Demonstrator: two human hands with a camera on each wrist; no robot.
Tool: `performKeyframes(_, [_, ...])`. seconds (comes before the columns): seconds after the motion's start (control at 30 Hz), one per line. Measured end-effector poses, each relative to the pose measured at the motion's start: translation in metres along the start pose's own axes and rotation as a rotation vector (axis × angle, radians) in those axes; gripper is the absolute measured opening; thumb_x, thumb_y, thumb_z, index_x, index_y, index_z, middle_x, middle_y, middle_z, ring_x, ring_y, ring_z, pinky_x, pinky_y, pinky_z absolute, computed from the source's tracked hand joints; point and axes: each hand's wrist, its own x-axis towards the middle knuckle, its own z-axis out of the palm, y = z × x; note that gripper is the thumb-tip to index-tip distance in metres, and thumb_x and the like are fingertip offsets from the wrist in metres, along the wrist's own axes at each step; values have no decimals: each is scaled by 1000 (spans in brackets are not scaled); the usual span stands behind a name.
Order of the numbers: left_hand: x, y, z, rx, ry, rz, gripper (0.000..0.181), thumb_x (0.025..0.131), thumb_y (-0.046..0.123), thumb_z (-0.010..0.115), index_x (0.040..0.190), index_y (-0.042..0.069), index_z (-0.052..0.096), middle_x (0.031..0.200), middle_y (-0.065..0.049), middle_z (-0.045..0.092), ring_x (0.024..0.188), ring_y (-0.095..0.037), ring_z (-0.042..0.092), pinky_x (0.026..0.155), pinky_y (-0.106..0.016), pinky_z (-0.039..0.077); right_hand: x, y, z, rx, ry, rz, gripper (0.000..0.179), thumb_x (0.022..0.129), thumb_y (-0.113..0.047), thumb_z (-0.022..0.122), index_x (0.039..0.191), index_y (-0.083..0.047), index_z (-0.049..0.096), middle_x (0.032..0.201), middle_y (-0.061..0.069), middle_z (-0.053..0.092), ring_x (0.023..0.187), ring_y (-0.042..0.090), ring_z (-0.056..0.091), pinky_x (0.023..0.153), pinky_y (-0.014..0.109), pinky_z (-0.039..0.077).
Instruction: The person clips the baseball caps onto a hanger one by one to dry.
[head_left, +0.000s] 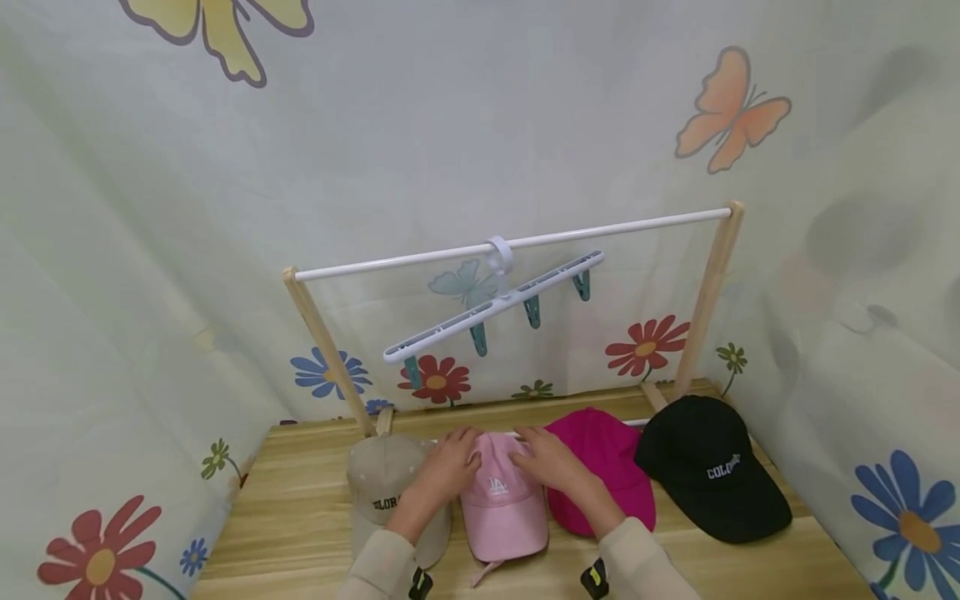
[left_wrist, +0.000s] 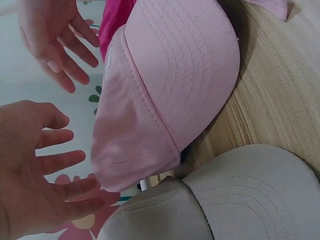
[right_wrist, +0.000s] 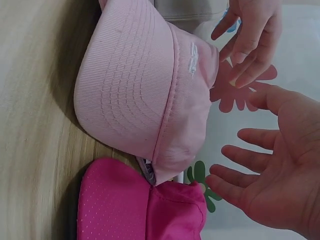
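A light pink cap (head_left: 504,508) with white letters on its front lies on the wooden table, brim toward me. My left hand (head_left: 452,463) is at the left of its crown, and my right hand (head_left: 551,461) is at the right. In the left wrist view, the left hand (left_wrist: 55,172) has spread fingers, apart from the pink cap (left_wrist: 135,110). The right wrist view shows the right hand (right_wrist: 272,160) likewise spread, a small gap from the cap's crown. Neither hand holds anything.
A beige cap (head_left: 382,479) lies left of the pink one; a magenta cap (head_left: 607,467) and a black cap (head_left: 705,467) lie to the right. Behind stands a rack with a white bar (head_left: 397,261), carrying a white hanger (head_left: 450,326) with several green clips (head_left: 532,311).
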Motion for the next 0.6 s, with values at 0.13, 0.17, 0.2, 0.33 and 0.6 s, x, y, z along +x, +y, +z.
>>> performKeyframes(0.13, [1, -1, 2, 8, 2, -3, 41, 102, 22, 60, 140, 8, 56, 144, -15, 55, 131, -42, 51, 110, -58, 40, 5, 1, 2, 9, -5, 14, 50, 94, -20, 68, 134, 7, 59, 131, 31, 60, 120, 47, 58, 100, 58, 48])
performKeyframes(0.17, [1, -1, 2, 7, 0, -5, 41, 102, 22, 60, 141, 8, 56, 144, -15, 55, 132, -42, 51, 110, -58, 40, 6, 2, 3, 12, -7, 18, 50, 93, -20, 68, 135, 6, 59, 131, 31, 60, 120, 46, 59, 100, 58, 48])
performKeyframes(0.2, [2, -1, 1, 7, -1, -5, 41, 102, 22, 60, 140, 8, 56, 144, -15, 55, 132, -42, 51, 110, -58, 41, 7, 2, 3, 16, -6, 18, 50, 93, -20, 69, 134, 7, 59, 131, 31, 60, 120, 47, 59, 100, 58, 49])
performKeyframes(0.33, [2, 1, 1, 7, -11, -11, 40, 102, 23, 60, 140, 9, 57, 143, -15, 55, 132, -42, 51, 109, -58, 42, 11, 5, 5, 22, -15, 18, 51, 92, -18, 70, 135, 7, 59, 130, 30, 61, 120, 46, 59, 100, 57, 49])
performKeyframes(0.6, [5, 1, 0, -27, -34, -36, 41, 103, 22, 60, 141, 7, 56, 145, -17, 54, 133, -45, 48, 109, -61, 41, 19, 10, 9, 34, -29, 21, 50, 94, -18, 68, 135, 8, 58, 128, 28, 64, 119, 44, 61, 100, 55, 49])
